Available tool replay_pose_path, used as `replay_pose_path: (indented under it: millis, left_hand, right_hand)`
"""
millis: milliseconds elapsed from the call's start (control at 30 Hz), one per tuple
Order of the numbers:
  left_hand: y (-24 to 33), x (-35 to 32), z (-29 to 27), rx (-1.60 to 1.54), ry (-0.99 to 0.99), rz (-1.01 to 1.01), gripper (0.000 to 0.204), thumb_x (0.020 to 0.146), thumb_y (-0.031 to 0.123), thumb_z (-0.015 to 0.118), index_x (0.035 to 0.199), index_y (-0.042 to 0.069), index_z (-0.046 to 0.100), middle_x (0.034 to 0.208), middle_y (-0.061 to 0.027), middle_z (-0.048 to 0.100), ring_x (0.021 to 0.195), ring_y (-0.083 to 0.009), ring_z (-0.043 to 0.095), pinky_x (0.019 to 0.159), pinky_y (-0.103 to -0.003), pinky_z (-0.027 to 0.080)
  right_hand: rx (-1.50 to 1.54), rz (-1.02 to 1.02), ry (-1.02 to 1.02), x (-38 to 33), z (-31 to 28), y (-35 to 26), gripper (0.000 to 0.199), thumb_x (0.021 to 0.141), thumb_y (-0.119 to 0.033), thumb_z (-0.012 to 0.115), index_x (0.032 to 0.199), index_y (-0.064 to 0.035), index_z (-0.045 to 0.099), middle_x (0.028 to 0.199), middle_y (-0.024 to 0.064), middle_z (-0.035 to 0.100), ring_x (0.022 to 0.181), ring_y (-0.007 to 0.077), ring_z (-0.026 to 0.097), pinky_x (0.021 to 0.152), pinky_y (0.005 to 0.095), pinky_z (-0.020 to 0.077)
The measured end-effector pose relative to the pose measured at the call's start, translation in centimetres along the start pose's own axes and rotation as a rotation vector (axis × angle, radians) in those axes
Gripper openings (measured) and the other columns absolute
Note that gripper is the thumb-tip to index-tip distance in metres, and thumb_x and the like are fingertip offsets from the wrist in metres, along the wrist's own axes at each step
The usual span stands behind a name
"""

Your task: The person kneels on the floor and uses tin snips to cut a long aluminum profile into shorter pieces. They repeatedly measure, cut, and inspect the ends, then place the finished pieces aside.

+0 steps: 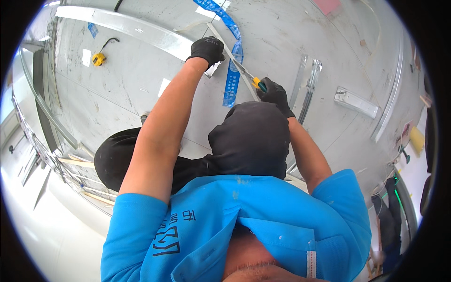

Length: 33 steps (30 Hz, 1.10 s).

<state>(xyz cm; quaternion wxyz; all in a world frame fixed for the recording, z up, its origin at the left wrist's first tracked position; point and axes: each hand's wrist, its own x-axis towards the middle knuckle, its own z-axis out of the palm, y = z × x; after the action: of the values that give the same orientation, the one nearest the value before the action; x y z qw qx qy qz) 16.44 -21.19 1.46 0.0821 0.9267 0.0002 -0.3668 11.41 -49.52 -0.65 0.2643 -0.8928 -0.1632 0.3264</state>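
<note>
Lying scattered on grey floor (127, 84): metal channels (354, 102), tape measure (98, 58).

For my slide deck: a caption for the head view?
Black-gloved left hand steadies a thin metal strip; right hand grips yellow-handled snips.

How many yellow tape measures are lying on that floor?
1. A yellow tape measure lies on the grey floor at upper left, apart from both gloved hands; others could be hidden behind the person's body.
</note>
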Motion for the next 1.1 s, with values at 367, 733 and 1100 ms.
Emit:
replay_pose_path:
  millis: [367, 733, 1100]
  left_hand:
    - [-4.9, 1.0, 3.1, -0.684, 0.225, 0.010, 0.016, 0.089, 0.019, 0.060, 0.092, 0.003, 0.063, 0.088, -0.0128, 0.068, 0.080, -0.0238, 0.066, 0.076, -0.034, 0.052]
    - [-6.3, -2.3, 6.0, -1.744, 0.310, -0.155, 0.015, 0.092, 0.011, 0.066, 0.098, -0.002, 0.066, 0.090, -0.0124, 0.070, 0.080, -0.0203, 0.069, 0.075, -0.032, 0.056]
    - [9.4, -9.7, 5.5, -1.393, 0.165, -0.025, 0.042, 0.099, 0.040, 0.057, 0.119, 0.003, 0.059, 0.087, -0.0053, 0.065, 0.078, -0.0122, 0.061, 0.070, -0.028, 0.050]
  right_hand:
    - [0.117, 0.161, 0.005, -1.0, 3.0, 3.4, 0.042, 0.084, -0.045, 0.068, 0.097, -0.0050, 0.063, 0.086, 0.0163, 0.068, 0.084, 0.0366, 0.065, 0.074, 0.0464, 0.0490]
    - [0.383, 0.143, 0.119, -4.5, 4.3, 4.5, 0.045, 0.084, -0.043, 0.072, 0.097, -0.0009, 0.063, 0.091, 0.0163, 0.065, 0.086, 0.0332, 0.064, 0.076, 0.0421, 0.0493]
    - [1.104, 0.319, 0.115, -0.5, -3.2, -8.3, 0.039, 0.091, -0.037, 0.070, 0.090, 0.0014, 0.063, 0.071, 0.0053, 0.059, 0.064, 0.0125, 0.055, 0.058, 0.0300, 0.0436]
